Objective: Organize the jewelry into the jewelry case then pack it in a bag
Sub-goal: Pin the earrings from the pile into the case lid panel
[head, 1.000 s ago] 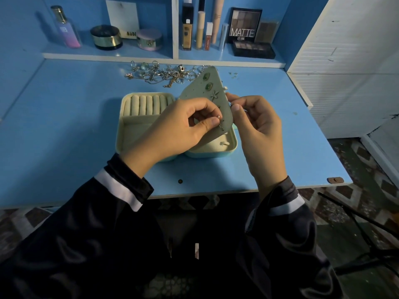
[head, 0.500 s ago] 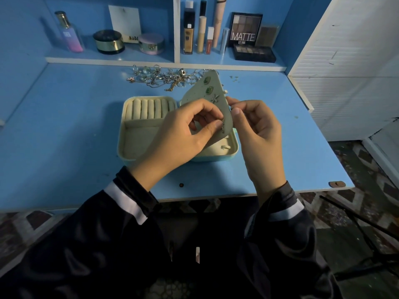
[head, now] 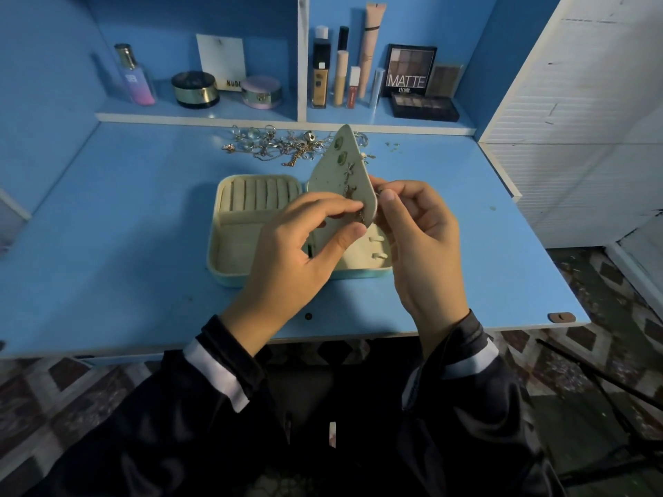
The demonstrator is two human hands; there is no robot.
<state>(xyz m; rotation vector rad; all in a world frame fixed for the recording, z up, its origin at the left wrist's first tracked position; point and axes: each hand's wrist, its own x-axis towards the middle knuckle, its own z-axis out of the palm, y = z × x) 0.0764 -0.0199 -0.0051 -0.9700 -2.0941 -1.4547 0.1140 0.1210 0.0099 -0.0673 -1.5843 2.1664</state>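
Blue table [head: 125, 227], case [head: 244, 245] open at its middle: left grip [head: 297, 252] pinches the upright flap [head: 337, 174], right grip [head: 419, 245] pinches its edge.

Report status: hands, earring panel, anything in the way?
Left hand pinches earring panel, upright over open jewelry case. Right hand pinches small metal piece at panel's edge. Jewelry pile behind case; nothing blocking.

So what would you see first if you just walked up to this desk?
Probably the left hand and right hand, both pinching a pale earring panel that stands up from the open jewelry case mid-desk. Behind it, a tangled jewelry pile glints at the desk's back edge, below a shelf with a MATTE palette.
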